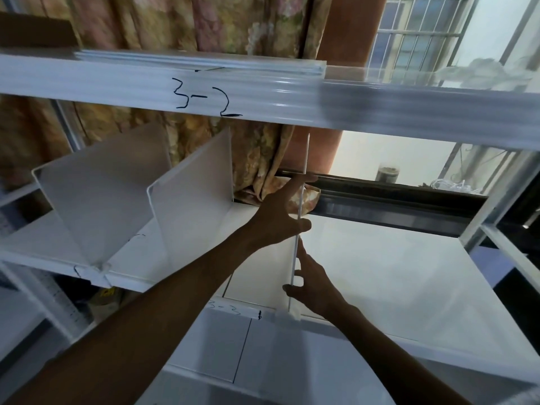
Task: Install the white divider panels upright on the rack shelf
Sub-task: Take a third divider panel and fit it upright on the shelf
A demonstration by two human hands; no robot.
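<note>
A person is holding a white divider panel (302, 182) upright, seen edge-on, on the middle rack shelf (380, 258), its foot sitting at the shelf's front lip. The left hand (280, 217) is gripping the panel partway up, fingers (304, 179) closed around its edge, while the right hand (312, 282) is pinching it lower down near the lip. Two more divider panels (102, 194) are already standing upright to the left (one (193, 206) just beside the other). The beam above (117, 80) is carrying the handwritten mark "3-2", and a floral curtain (181, 21) is hanging behind the rack.
</note>
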